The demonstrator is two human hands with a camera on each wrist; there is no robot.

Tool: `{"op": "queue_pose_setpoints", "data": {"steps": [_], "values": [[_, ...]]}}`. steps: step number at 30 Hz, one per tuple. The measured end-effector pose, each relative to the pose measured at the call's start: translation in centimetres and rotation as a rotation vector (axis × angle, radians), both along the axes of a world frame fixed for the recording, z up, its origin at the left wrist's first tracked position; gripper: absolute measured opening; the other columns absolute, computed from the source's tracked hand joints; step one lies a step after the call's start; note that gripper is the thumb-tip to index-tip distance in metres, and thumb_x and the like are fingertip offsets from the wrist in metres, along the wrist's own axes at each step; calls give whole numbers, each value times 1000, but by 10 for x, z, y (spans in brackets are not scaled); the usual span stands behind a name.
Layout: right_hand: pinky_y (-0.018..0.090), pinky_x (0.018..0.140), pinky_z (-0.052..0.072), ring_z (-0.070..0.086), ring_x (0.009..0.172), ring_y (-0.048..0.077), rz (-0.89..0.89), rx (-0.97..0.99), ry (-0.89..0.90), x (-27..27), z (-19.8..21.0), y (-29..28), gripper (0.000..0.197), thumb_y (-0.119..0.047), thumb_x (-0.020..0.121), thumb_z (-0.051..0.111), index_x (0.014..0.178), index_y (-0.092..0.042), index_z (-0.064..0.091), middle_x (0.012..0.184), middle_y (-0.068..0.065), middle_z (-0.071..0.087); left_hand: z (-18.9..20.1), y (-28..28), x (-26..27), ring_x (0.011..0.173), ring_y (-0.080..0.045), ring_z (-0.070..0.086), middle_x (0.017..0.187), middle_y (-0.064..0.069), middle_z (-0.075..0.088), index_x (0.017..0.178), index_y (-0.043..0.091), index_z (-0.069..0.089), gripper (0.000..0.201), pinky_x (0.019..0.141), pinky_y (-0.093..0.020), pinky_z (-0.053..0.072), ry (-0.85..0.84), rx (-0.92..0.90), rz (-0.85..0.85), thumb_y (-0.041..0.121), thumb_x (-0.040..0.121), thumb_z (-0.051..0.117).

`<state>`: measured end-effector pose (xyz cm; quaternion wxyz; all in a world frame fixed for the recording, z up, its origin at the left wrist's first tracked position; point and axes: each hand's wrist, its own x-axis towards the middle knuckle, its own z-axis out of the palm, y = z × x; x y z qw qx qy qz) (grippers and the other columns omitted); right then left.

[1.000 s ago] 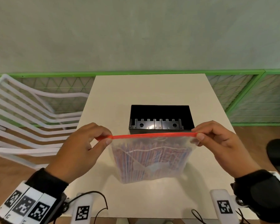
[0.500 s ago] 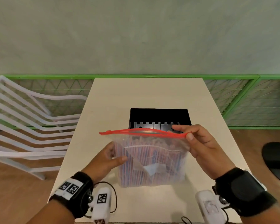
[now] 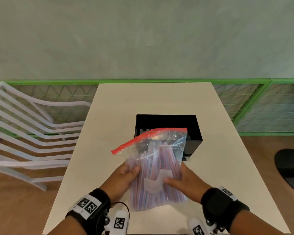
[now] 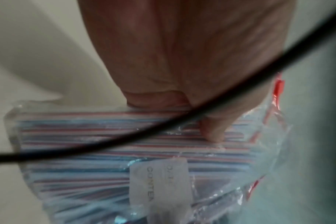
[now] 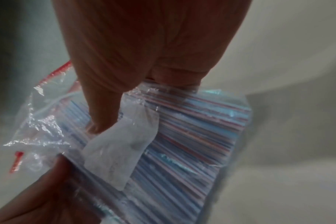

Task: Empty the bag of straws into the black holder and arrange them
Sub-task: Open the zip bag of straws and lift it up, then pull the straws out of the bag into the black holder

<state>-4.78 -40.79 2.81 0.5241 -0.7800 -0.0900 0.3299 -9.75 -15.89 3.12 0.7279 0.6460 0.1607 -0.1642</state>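
Left hand and right hand both grip the bag of straws, tilted toward the holder.

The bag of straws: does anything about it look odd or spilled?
Nothing has spilled. The bag is held tilted between the left hand and right hand, its red zip edge slanting over the black holder. The straws all remain inside.
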Motion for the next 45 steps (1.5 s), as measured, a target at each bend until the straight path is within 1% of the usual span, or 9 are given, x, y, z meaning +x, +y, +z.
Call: {"op": "queue_pose_setpoints", "data": {"steps": [6,9,16,22,29,32,35,39,45], "values": [[26,104,55,69,116,-2,-86,278,-59,4,40,27,47,-36,94,73,135,-40,51,123,-17,75,42,-24,11,115,-9,70,124,7,75,126,39,61,30,86,-23,57,-125,-65,92,31,106,39],[31,98,58,72,118,17,-82,393,-50,2,54,43,57,-21,85,80,137,-21,58,125,-2,77,67,-37,16,115,-14,71,123,2,76,128,33,63,33,96,-34,55,-219,-71,174,31,108,36],[47,100,58,75,111,26,-161,460,-126,7,75,52,47,0,90,76,127,-28,68,118,8,78,87,-46,11,116,-16,71,127,2,73,135,34,54,44,98,-43,56,-238,-63,64,56,98,50],[37,89,62,76,109,25,-326,662,-44,10,80,58,55,-9,82,68,134,-27,60,117,4,80,84,-48,-4,121,-14,67,129,10,70,140,40,42,72,92,-30,58,-294,-95,-146,4,87,75],[40,93,61,73,115,26,-178,657,32,6,91,66,71,2,71,58,132,-34,54,122,9,75,88,-47,5,112,-17,72,121,2,75,140,30,47,74,90,-34,60,-343,-16,50,-9,83,74],[41,96,60,70,122,27,-243,798,114,9,100,64,53,-33,90,69,142,-27,55,132,8,73,88,-41,3,113,-13,71,123,6,73,141,34,46,75,92,-34,60,-360,35,52,-4,84,76],[48,100,57,70,121,32,-377,852,274,29,113,61,79,-73,79,52,134,-19,68,130,14,74,90,-42,-3,114,-6,69,122,16,72,137,38,46,73,90,-22,56,-360,96,-51,-3,84,76],[45,89,63,76,109,32,-436,716,139,37,112,69,64,-40,82,79,138,-13,62,121,16,78,95,-42,-1,115,-6,69,124,16,72,139,40,44,76,95,-23,56,-354,129,-88,-7,86,71],[53,94,60,73,113,37,-285,712,106,17,95,75,51,0,89,70,138,-12,60,123,21,75,95,-39,2,112,-13,71,121,3,74,133,33,52,64,96,-35,57,-333,119,-9,4,81,76]]}}
